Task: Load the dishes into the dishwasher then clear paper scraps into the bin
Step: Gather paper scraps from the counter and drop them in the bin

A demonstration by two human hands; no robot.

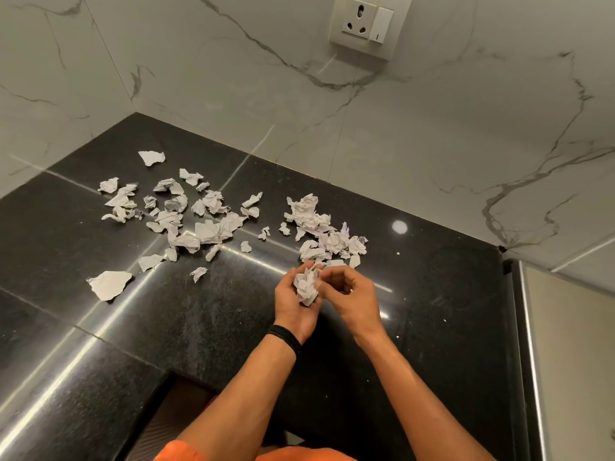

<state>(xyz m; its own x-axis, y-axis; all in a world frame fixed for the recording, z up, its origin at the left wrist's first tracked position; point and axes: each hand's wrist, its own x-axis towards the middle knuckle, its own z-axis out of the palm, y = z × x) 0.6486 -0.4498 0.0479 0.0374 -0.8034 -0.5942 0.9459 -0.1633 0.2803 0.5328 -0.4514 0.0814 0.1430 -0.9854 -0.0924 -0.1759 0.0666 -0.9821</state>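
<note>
Several crumpled white paper scraps lie scattered on the black granite counter (432, 277). One cluster (186, 214) spreads at the left, another cluster (326, 234) lies just beyond my hands. A larger flat scrap (109, 284) sits alone at the near left. My left hand (293, 304), palm up with a black wristband, cups a wad of crumpled scraps (307, 286). My right hand (346, 294) is beside it with curled fingers touching the wad's right side; whether it pinches a scrap I cannot tell. No dishwasher, dishes or bin are in view.
Marble-patterned walls meet in a corner behind the counter. A wall socket with a switch (366, 23) is mounted high up. The counter's right edge (519, 327) drops beside a pale panel. A dark gap (179, 404) opens at the counter's near edge.
</note>
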